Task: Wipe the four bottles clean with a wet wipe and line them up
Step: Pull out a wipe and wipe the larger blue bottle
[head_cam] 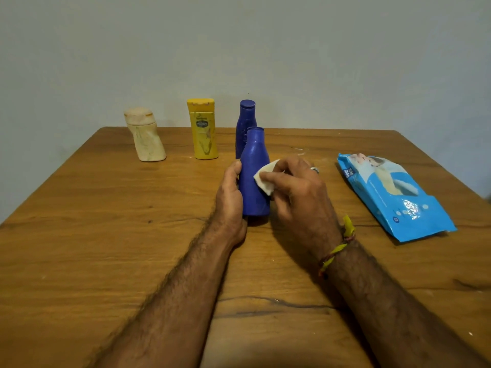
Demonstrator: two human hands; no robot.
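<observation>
On the wooden table (pixel 106 261), the left hand (pixel 229 197) grips the near blue plastic bottle (pixel 253 179) upright; the right hand (pixel 295 187) pinches a white wet wipe (pixel 265 179) against it. Best to turn the bottle while wiping. Behind it stand another blue bottle (pixel 245 120), a yellow bottle (pixel 203 128) and a cream bottle (pixel 144 134).

Near blue plastic bottle (pixel 254 176) is hiding the lower body of the rear blue capped bottle (pixel 245 120); yellow bottle's (pixel 203 130) label text is blurring.

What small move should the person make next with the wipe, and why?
Probably slide the wipe down the near blue bottle. The right hand presses the wipe on the bottle's middle, and the left hand grips the bottle upright on the table, so the lower part seems not yet reached.
</observation>
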